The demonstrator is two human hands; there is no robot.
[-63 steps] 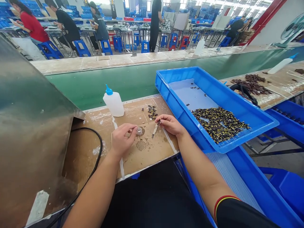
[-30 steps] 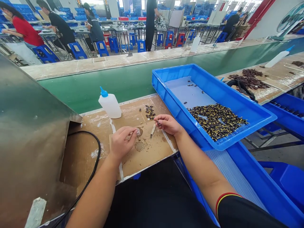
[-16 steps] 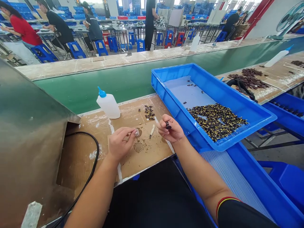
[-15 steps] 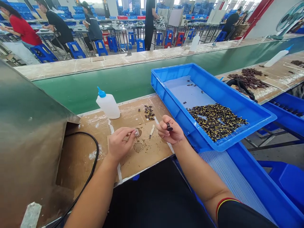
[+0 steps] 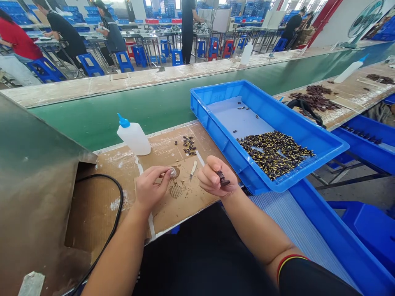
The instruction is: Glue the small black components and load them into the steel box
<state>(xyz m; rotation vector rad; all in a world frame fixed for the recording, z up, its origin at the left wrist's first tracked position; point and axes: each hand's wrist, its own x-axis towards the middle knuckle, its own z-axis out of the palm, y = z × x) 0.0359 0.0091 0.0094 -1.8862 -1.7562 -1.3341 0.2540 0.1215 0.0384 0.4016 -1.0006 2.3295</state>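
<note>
"Grip on the right hand [image 5: 210, 179], what did you read from the head camera?"

"Clenched. Thumb and fingers pinched a small dark part [image 5: 224, 178], which stuck out past them, just beside the blue plastic tray [image 5: 296, 111]. The left hand [image 5: 149, 188] reached to a small clear round piece [image 5: 173, 172] on a brown-stained spot of the cardboard mat [image 5: 193, 201]. Its fingertips touched that piece, but I could not tell whether they grasped it or only steadied it."

"How did you judge the handling?"

"I judged a light pinch at the end of each piece best, with both wrists low, so that the fingers hid little and nothing sprang loose."

"And the surface?"

"Stained and taped. A small white spatula [image 5: 193, 169] and a cluster of dark parts [image 5: 189, 145] lay on the mat, with a squeeze bottle [image 5: 133, 139] behind them. The tray held a heap of black-and-yellow parts [image 5: 274, 155]."

"Beyond that?"

"A green conveyor belt [image 5: 123, 111] ran past. Across it, co-workers [image 5: 63, 28] sat on blue stools [image 5: 89, 65] among long benches and stacked blue bins [image 5: 95, 9]."
</note>
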